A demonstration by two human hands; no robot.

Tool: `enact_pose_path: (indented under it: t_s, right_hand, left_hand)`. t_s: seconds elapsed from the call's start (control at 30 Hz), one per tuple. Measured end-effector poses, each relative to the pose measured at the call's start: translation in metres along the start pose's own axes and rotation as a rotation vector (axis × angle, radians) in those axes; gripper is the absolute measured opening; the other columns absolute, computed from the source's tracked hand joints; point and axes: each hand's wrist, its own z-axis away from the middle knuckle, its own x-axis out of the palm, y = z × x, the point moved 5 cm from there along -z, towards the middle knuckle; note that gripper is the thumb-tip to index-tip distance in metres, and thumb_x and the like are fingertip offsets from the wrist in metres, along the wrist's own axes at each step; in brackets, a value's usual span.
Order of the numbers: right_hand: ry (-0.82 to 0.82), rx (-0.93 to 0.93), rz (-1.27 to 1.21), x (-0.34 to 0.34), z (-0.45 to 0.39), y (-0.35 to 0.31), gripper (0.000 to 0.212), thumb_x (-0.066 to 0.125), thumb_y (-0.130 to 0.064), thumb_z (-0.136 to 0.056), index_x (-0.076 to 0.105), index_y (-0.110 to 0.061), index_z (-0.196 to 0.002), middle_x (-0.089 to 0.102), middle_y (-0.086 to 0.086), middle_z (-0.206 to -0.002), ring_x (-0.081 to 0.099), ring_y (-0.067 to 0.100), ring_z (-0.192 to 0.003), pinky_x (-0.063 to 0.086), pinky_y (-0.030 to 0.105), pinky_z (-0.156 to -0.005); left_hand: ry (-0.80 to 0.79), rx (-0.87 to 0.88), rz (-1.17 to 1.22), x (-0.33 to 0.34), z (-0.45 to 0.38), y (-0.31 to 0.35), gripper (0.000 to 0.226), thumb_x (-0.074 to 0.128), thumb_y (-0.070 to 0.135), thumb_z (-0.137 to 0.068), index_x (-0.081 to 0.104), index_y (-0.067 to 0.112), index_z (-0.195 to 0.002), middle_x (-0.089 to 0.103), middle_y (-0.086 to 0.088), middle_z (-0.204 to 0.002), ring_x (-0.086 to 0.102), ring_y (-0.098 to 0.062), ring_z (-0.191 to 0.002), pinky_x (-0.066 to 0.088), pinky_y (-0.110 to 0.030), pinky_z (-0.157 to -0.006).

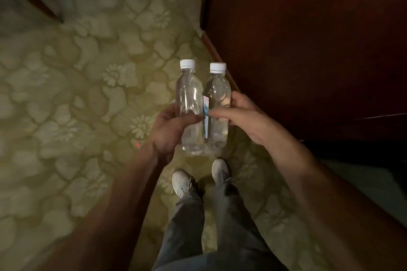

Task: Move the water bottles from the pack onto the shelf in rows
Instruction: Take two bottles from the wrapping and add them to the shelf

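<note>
The left hand (169,130) grips one water bottle (189,103), the right hand (240,116) grips a second bottle (218,105); both stand upright, touching, above the patterned carpet (66,94). Likely one per hand for carrying; neither pack nor shelf shows, only a dark wooden cabinet (308,39) beside.

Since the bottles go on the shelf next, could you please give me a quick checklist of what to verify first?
1. Left hand grips the left bottle: ok.
2. Right hand grips the right bottle: ok.
3. Both white caps on, left cap and right cap: ok.
4. Bottles upright, side by side: ok.
5. Shelf in view with free room: cannot tell; only a dark wooden panel shows.
6. Patterned carpet ahead of the feet free of obstacles: ok.
</note>
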Motion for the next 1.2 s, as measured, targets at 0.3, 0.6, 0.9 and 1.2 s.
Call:
enact_pose_path:
  t_s: [0.3,0.6,0.9,1.2]
  right_hand:
    - [0.1,-0.314,-0.103,-0.064,0.176,-0.109,0.041,0.073,-0.002,-0.081,0.065,-0.012,-0.12,0.076,0.006,-0.11,0.073,0.018,-0.101,0.058,0.03,-0.08]
    - [0.415,-0.606,-0.098,-0.185,0.356,-0.129,0.051,0.085,-0.024,-0.067,0.063,-0.022,-0.112,0.077,-0.002,-0.104,0.073,0.012,-0.098,0.051,0.038,-0.092]
    - [0.706,-0.904,0.036,-0.3,0.576,-0.054,0.05,0.086,-0.03,-0.067,0.07,-0.026,-0.115,0.076,-0.005,-0.112,0.07,0.011,-0.108,0.055,0.026,-0.091]
    - [0.948,-0.86,0.027,-0.392,0.71,0.043,0.057,0.084,-0.03,-0.066,0.068,-0.024,-0.121,0.075,-0.004,-0.113,0.07,0.01,-0.106,0.055,0.024,-0.089]
  left_hand:
    - [-0.142,0.368,-0.05,0.075,0.106,0.133,0.05,0.075,0.002,-0.084,0.056,0.0,-0.131,0.073,-0.015,-0.117,0.071,-0.028,-0.109,0.058,-0.037,-0.093]
    - [-0.279,0.691,-0.052,0.214,0.234,0.21,0.061,0.086,0.033,-0.067,0.054,0.014,-0.115,0.073,-0.008,-0.111,0.073,-0.023,-0.102,0.058,-0.053,-0.092]
    - [-0.735,0.949,-0.144,0.381,0.393,0.206,0.05,0.077,0.026,-0.069,0.065,0.009,-0.115,0.078,0.009,-0.098,0.074,-0.005,-0.092,0.056,-0.016,-0.071]
    - [-0.986,0.884,-0.171,0.552,0.466,0.164,0.038,0.078,0.003,-0.079,0.066,0.004,-0.115,0.078,-0.007,-0.106,0.075,-0.019,-0.096,0.059,-0.025,-0.073]
